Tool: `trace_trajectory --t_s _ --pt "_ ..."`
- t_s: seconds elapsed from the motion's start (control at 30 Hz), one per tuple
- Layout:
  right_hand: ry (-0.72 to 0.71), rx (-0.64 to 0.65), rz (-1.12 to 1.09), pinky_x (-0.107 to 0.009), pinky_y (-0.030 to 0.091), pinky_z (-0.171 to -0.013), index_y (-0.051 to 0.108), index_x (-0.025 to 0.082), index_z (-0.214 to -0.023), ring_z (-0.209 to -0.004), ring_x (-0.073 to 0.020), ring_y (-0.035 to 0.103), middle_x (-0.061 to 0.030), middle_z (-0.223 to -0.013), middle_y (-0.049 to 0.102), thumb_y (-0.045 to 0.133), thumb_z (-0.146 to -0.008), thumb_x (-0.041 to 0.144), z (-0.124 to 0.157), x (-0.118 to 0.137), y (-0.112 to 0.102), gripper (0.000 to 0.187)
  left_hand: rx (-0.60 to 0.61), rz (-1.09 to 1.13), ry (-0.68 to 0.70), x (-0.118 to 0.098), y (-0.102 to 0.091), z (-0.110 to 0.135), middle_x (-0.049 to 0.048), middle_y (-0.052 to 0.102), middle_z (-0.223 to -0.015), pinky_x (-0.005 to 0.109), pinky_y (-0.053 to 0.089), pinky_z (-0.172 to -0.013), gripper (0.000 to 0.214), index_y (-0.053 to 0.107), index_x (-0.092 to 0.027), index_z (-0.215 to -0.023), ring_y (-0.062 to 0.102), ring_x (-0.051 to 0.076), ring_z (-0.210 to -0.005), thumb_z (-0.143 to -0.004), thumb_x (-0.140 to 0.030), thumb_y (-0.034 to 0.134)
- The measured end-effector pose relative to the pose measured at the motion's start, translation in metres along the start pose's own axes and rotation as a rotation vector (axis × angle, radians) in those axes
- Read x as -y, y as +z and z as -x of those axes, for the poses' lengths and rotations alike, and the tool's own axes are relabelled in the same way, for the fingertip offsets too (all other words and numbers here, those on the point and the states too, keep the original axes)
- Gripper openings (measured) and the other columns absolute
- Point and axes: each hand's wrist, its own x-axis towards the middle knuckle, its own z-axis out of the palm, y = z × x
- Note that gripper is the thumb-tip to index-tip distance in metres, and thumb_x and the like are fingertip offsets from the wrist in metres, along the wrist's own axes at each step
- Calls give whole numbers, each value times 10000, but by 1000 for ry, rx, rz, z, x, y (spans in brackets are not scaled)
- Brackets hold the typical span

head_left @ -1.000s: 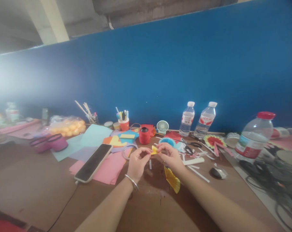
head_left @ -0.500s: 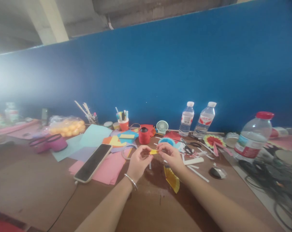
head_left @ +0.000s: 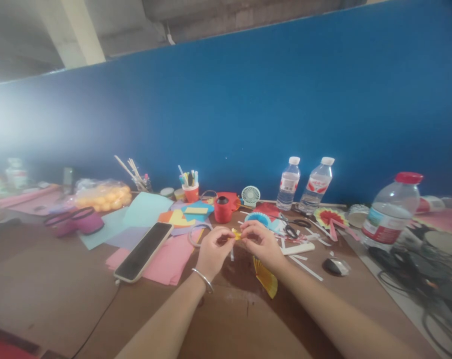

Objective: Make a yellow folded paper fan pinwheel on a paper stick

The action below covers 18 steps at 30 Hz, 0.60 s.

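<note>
Pinched paper [head_left: 237, 234], glossy metal bangle [head_left: 204, 279]

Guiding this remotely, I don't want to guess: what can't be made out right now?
All in the head view:
- Yellow piece: mostly hidden by the left hand and right hand.
- Yellow fan: partly hidden behind the right wrist.
- Red item, lower left: cut off by the picture's edge.
- Red-capped bottle's label: lettering too blurred.

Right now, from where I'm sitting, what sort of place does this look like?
Probably a papercraft worktable, though whether in a workshop or classroom I can't tell. The signs are pink paper sheets, black-handled scissors and a pleated yellow paper fan.
</note>
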Motion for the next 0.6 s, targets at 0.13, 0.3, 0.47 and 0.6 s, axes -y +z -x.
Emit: trace_trajectory --t_s 0.13,0.3,0.47,0.6 --pt "-25 9 57 -334 406 -793 592 203 -684 -898 -176 507 -45 -908 512 551 -675 120 0 0 0 92 -21 56 -76 6 1 1 39 589 -787 258 435 -665 68 592 -151 -708 544 156 -751 -680 -187 541" --pt "-33 9 64 -347 394 -821 619 213 -690 -903 -178 505 -42 -916 510 575 -664 140 0 -1 0 89 -70 186 -171 15 4 1 40 612 -784 260 453 -661 93 603 -147 -718 567 161 -734 -659 -208 564" --pt "88 -3 -140 -322 447 -739 647 220 -728 -885 -183 510 -48 -922 502 624 -641 199 -2 -11 0 93 -106 287 -255 21 6 1 43 631 -761 264 463 -628 143 603 -142 -747 587 160 -679 -652 -248 581" --pt "174 -63 -304 -300 455 -688 581 222 -827 -821 -167 526 -27 -850 536 633 -632 211 -3 -10 -2 202 -154 261 -249 24 4 0 39 632 -764 265 456 -666 137 602 -146 -735 584 159 -716 -645 -247 590"
